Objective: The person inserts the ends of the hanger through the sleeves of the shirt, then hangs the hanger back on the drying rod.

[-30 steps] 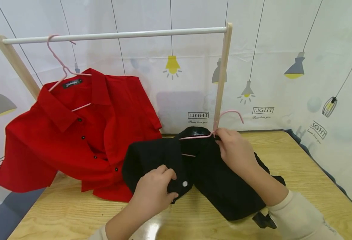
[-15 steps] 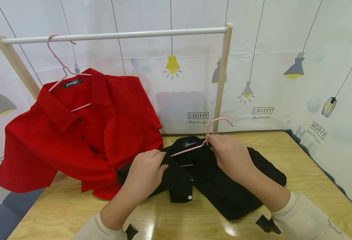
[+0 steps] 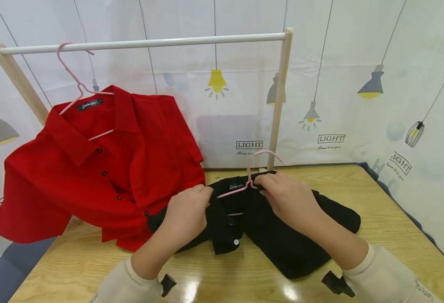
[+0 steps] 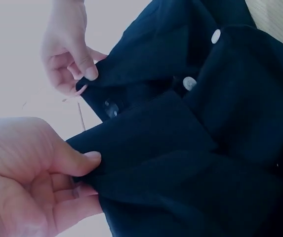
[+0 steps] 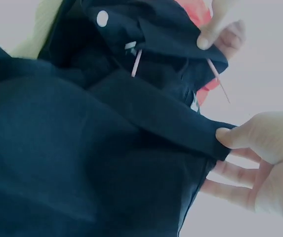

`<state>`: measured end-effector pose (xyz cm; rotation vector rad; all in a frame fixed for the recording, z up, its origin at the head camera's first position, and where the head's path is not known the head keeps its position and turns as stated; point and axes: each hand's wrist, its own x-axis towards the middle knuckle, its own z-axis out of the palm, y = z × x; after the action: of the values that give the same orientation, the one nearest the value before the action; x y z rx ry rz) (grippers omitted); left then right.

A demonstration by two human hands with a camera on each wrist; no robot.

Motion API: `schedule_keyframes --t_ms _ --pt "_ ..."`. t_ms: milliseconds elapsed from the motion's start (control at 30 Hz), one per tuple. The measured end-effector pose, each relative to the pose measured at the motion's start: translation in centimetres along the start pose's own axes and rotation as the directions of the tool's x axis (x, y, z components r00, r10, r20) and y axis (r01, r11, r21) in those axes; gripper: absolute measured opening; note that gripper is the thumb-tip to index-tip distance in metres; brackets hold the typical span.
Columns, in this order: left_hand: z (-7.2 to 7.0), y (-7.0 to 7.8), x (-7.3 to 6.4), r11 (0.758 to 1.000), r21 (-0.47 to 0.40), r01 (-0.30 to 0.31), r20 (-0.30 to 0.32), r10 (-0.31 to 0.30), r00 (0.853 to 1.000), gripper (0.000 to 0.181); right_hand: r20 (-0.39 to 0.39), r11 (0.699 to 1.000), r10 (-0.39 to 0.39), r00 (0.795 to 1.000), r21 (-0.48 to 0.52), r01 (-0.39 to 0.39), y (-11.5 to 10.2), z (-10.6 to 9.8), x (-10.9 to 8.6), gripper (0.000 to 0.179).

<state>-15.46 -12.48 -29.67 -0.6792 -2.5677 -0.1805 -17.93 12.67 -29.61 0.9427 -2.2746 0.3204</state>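
Note:
A black shirt [image 3: 282, 240] with white buttons lies on the table, a pink hanger [image 3: 234, 192] inside its collar and the hook sticking up. My left hand [image 3: 188, 212] pinches the left side of the collar between thumb and fingers, as the left wrist view also shows. On the other side, my right hand [image 3: 288, 198] pinches the collar close to the hanger's neck; in the right wrist view the thumb [image 5: 227, 137] presses on the cloth. Parts of the hanger's arms are hidden under the fabric.
A red shirt [image 3: 161, 139] hangs by another pink hanger [image 3: 79, 84] from the white rail [image 3: 150, 43] of a wooden-legged rack [image 3: 278, 101]. Its lower part reaches the wooden table [image 3: 343, 185], beside the black shirt. A printed cloth backdrop [image 3: 358, 126] stands behind.
My left hand moved from the shirt's front up to the collar's left side and took hold there. My right hand shifted slightly left and down; the hanger hook moved left and lower with it.

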Motion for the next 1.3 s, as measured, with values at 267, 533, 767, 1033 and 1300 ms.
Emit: schedule_keyframes --t_ms 267,533,767,1033,1300 --pt "-0.9 -1.1 -0.7 0.999 -0.008 0.048 -0.088 -0.049 0.995 0.02 0.153 0.996 0.02 0.988 0.083 -0.033 1.9 -1.3 -0.4 0.025" --pt "-1.8 -2.3 -1.0 0.987 -0.119 0.11 -0.002 -0.111 0.994 0.027 0.111 0.998 0.049 0.993 0.042 -0.053 2.3 -1.1 -0.9 0.023" --pt "-2.4 -2.8 -1.6 0.997 -0.024 0.069 -0.022 -0.069 0.997 0.018 0.037 0.998 0.059 0.998 0.026 -0.06 1.8 -1.1 -0.6 0.024" --pt "-2.9 -3.2 -1.5 0.999 -0.002 0.043 -0.01 -0.043 0.999 0.024 -0.035 1.0 0.01 0.999 0.018 -0.009 1.2 -0.9 0.3 0.023" --pt "-4.5 -4.1 -1.8 0.995 0.05 0.086 -0.066 -0.083 0.994 0.027 -0.096 0.993 -0.051 0.994 0.097 0.06 1.4 -0.8 1.6 0.023"
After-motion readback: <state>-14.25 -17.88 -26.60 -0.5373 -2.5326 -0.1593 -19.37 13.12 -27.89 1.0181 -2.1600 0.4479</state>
